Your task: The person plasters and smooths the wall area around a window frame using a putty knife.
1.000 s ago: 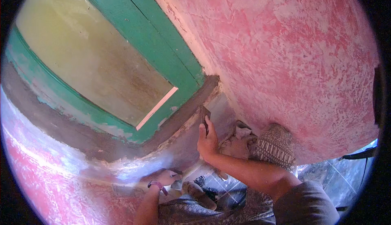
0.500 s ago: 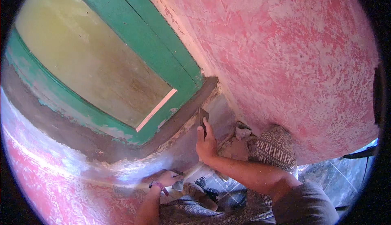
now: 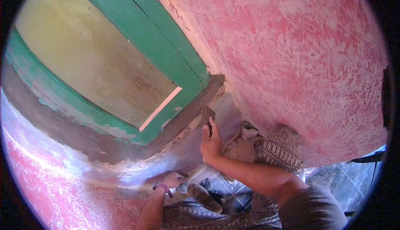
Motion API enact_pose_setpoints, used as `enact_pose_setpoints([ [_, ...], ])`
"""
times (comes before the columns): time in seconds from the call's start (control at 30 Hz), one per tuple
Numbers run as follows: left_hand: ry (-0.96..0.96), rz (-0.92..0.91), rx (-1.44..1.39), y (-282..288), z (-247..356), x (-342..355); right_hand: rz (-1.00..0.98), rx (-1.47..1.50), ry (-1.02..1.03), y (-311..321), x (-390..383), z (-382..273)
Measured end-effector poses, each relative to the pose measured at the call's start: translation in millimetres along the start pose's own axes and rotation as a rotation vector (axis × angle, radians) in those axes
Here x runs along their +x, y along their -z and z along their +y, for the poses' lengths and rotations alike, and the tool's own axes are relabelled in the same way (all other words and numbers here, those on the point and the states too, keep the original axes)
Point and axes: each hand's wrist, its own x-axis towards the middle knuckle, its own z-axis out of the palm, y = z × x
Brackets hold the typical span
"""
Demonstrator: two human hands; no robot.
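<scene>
My right hand (image 3: 211, 144) is closed round a small trowel (image 3: 209, 113), its flat brown blade pointing up beside the band of fresh grey-brown mortar (image 3: 189, 115). That mortar runs along the lower edge of a green window frame (image 3: 179, 65). Lower and to the left, my left hand (image 3: 171, 180) is closed on a scraper-like tool (image 3: 182, 187) with a dark handle end and a pale flat blade; the fingers partly hide it. A red band circles the left wrist.
A patchy pink wall (image 3: 291, 55) rises at the right and meets the window side in a corner. My patterned cloth-covered knee (image 3: 283, 146) is close to that wall. Rubble (image 3: 250, 132) lies in the corner. Grey floor tiles (image 3: 341, 184) show at lower right.
The view has shifted very slightly. Both hands keep almost the same places and their hold on the tools.
</scene>
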Motion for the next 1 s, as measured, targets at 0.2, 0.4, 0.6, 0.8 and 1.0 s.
enact_pose_setpoints([
  [0.2,-0.043,-0.009,0.043,-2.7,-14.4,11.8,0.004,0.082,-0.029,-4.6,2.7,7.4],
  [0.4,-0.065,0.027,-0.019,-8.7,-17.6,11.8,0.019,-0.029,0.077,-5.6,2.9,10.4],
  [0.6,-0.136,0.071,0.006,-1.4,3.5,0.9,-0.028,-0.070,0.116,-3.2,-2.5,25.2],
  [0.8,-0.081,0.042,-0.020,-3.1,-6.0,1.7,0.029,0.017,0.004,-1.9,3.3,10.1],
  [1.0,-0.081,0.024,-0.044,-8.4,-21.0,10.8,0.050,0.025,0.043,-6.4,7.7,17.5],
])
